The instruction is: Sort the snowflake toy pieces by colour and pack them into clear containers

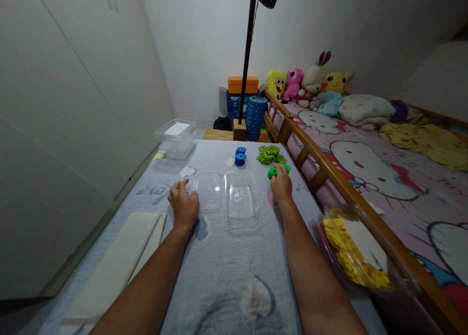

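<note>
My right hand [282, 185] reaches over the dark green plastic pieces [272, 172] at the far right of the table, its fingers closed around part of them. Just behind these lies a heap of light green flower-like pieces [269, 154]. My left hand [183, 203] rests on the cloth with fingers loosely curled and apart, holding nothing. Beside it, close to the thumb, is a flat clear plastic lid [207, 174]. The lid adjoins an open clear plastic box [239, 216] between my hands. Beyond the box stand two short stacks of blue pieces [240, 159].
A clear box of yellow pieces [340, 247] sits at the right edge by the wooden bed rail [310, 162]. Stacked clear containers [175, 142] stand at the back left. Folded pale cloth [117, 262] lies front left. A black pole [246, 57] rises behind the table.
</note>
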`<state>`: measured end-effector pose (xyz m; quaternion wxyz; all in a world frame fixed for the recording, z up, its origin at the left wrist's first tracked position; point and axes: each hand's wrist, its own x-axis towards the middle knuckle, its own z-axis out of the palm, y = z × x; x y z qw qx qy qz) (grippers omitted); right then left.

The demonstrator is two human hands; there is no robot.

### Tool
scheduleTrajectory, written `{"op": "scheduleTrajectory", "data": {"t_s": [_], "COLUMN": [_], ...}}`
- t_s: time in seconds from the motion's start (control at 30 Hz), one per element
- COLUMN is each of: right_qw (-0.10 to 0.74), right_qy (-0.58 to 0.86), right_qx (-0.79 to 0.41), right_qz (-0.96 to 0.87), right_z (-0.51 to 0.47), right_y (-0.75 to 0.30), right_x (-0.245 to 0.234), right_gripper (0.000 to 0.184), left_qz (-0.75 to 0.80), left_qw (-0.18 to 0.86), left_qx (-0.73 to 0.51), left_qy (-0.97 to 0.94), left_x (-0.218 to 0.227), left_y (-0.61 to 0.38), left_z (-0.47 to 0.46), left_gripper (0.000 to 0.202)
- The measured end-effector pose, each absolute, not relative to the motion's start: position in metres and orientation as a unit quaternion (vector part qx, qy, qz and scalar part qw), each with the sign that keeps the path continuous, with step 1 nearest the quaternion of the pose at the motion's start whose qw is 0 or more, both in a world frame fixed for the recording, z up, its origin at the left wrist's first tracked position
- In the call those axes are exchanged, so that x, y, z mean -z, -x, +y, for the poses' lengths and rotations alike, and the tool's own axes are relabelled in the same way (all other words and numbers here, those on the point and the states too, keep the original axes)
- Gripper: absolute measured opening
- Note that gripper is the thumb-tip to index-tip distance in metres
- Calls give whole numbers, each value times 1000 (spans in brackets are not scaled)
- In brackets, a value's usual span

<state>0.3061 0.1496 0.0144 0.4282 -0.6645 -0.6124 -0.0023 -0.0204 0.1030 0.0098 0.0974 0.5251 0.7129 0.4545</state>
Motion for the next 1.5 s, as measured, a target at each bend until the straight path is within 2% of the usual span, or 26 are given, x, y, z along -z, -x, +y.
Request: {"op": "scheduleTrajectory", "data": {"t_s": [0.1, 0.17, 0.33, 0.47, 0.6, 0.7, 0.87, 1.13, 1.23, 1.4, 1.5], "right_qw": [424, 430, 419, 405, 438, 484, 516, 417, 426, 478, 436], "right_qy": [661, 657, 672, 683, 664, 640, 556, 488, 505, 592, 670], "right_qx": [-13, -16, -6, -10, -17, -33, -176, -344, -321, -196, -103], "right_qz": [-620, -619, -611, -608, -606, -596, -627, -685, -679, -618, -592], "right_z": [161, 163, 158, 154, 153, 151, 146, 138, 139, 142, 141], "right_y": [-311, -313, -313, -311, -313, -310, -286, -249, -254, -294, -325], "right_x": [-10, -5, -1, -5, -15, -30, -55, -56, -58, -63, -60], "right_gripper": [59, 57, 43, 40, 31, 27, 19, 11, 12, 13, 15], "left_qz": [683, 614, 493, 447, 434, 443, 448, 418, 425, 439, 449], "left_qw": [17, 13, 126, 189, 212, 216, 199, 160, 156, 139, 125], "left_qx": [-452, -463, -441, -392, -364, -366, -388, -376, -380, -388, -395], "left_qy": [-574, -639, -739, -782, -796, -789, -780, -811, -807, -798, -791], "left_x": [-17, -22, -24, -24, -25, -23, -18, -20, -20, -16, -12], "left_y": [13, 6, -14, -18, -18, -21, -30, -32, -32, -32, -33], "left_z": [95, 87, 72, 67, 65, 66, 71, 69, 69, 71, 73], "left_gripper": [43, 40, 38, 44, 51, 44, 33, 36, 32, 29, 27]}}
